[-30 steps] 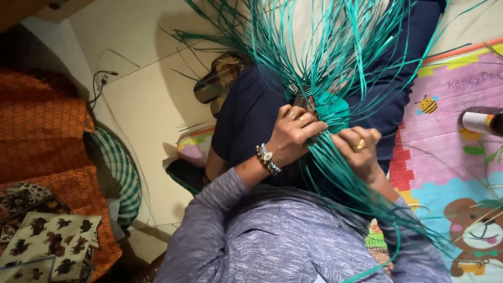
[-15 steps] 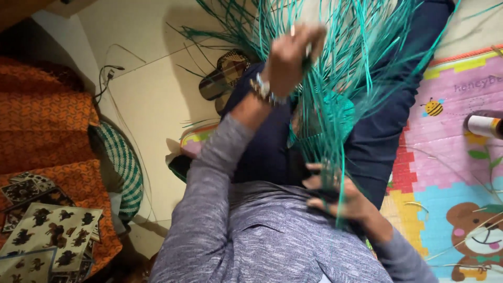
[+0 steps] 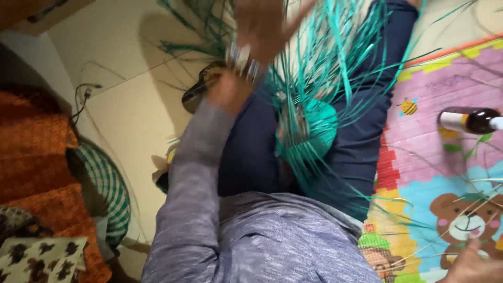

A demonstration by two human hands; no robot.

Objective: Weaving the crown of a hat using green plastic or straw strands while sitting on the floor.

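Grey-violet knit covers the nearest part of the view, the person's own sleeve point(image 3: 194, 199). Beyond it, on the lap of dark blue trousers point(image 3: 251, 152), sits the teal woven piece point(image 3: 314, 128), a small rounded start of plaiting with long teal strips point(image 3: 335, 57) fanning up and away from it.

The right hand point(image 3: 474, 267) lies at the near right corner of the play mat point(image 3: 419, 157). Only part of it shows, among thin pale strands, so I cannot tell whether it grips anything. The left hand point(image 3: 262, 21) is raised high over the strips, with bangles point(image 3: 243, 57) at the wrist. It is too blurred to tell whether its fingers close on a strip.

The work looks to be at the stage of drawing a strip up and out of the plait. Any next move calls for a steadying hold on the woven piece and tension kept on the strip.

On the mat's far right edge lies a dark bottle point(image 3: 469, 120). Left of the legs is a pale tiled floor point(image 3: 126, 120) with a sandal point(image 3: 201, 91), a cable point(image 3: 84, 94), a green-and-white woven basket point(image 3: 105, 188) and orange cloth point(image 3: 31, 157).
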